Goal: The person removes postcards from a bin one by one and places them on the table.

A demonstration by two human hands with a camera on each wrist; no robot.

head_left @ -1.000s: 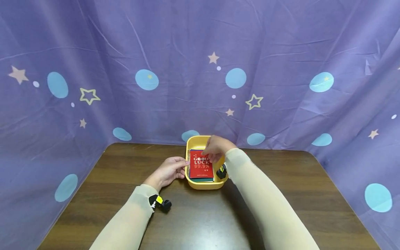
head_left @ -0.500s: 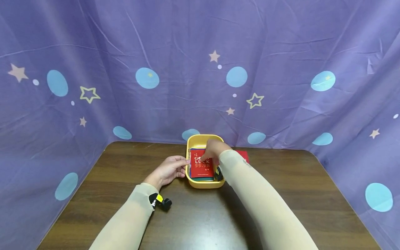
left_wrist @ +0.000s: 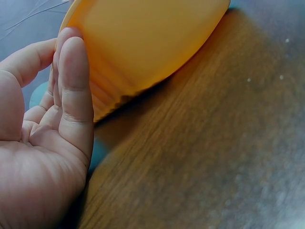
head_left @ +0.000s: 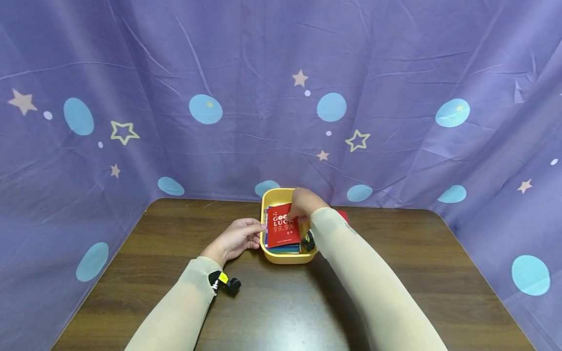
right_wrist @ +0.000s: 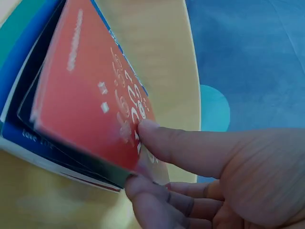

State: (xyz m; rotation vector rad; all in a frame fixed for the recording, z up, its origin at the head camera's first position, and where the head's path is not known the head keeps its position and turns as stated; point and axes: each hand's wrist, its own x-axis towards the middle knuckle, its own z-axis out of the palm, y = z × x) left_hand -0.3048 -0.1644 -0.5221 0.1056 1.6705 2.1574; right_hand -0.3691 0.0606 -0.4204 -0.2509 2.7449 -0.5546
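A red notebook (head_left: 282, 238) printed "GOOD LUCK 99.9%" lies at a slant over a stack of notebooks inside a yellow plastic bin (head_left: 288, 260). My right hand (head_left: 306, 201) reaches into the bin and pinches the red notebook by its right edge, thumb on the cover and fingers beneath. The right wrist view shows that notebook lifted at one side above dark blue notebooks (right_wrist: 31, 136). At the bin's left wall, my left hand (head_left: 239, 239) pinches the rim between thumb and fingers. In the left wrist view the bin's outer wall (left_wrist: 147, 43) fills the top.
Another red item (head_left: 343, 214) lies on the table right of the bin, mostly hidden by the right sleeve. The brown wooden table (head_left: 263, 302) ends at a purple curtain (head_left: 263, 63) behind the bin.
My right hand has taken hold of the red notebook's edge and tilted it, shifting it slightly away and exposing more notebooks below. The left hand stays at the rim.
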